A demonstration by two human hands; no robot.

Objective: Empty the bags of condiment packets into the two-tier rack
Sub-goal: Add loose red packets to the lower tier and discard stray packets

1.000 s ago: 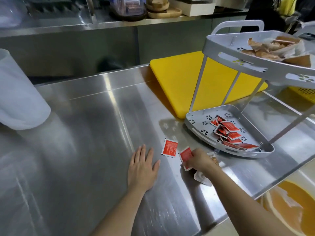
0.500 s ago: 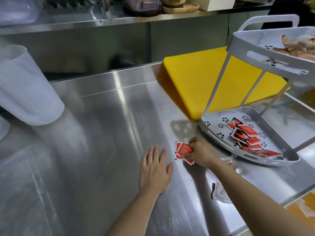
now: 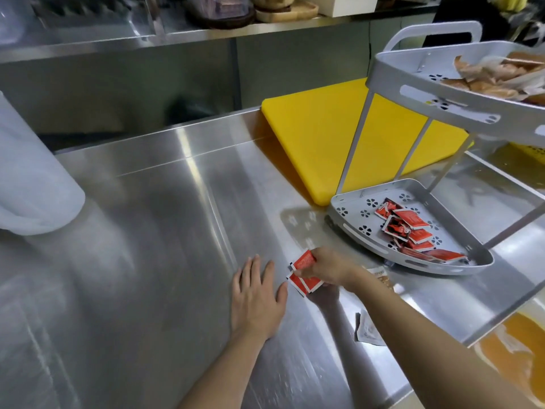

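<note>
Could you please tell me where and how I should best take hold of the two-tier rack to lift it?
Grip the two-tier rack by the arched handle standing above its upper tier, reaching down from above. It is an open loop clear of the trays, and lifting there should keep the loose red packets level.

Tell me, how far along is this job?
Mostly done, it seems: red packets lie in the lower tier, brown ones in the upper tier. The right hand pinches stray red packets at the counter; the left hand rests flat. Left: dropping those in, plus a brown packet by the wrist.
</note>
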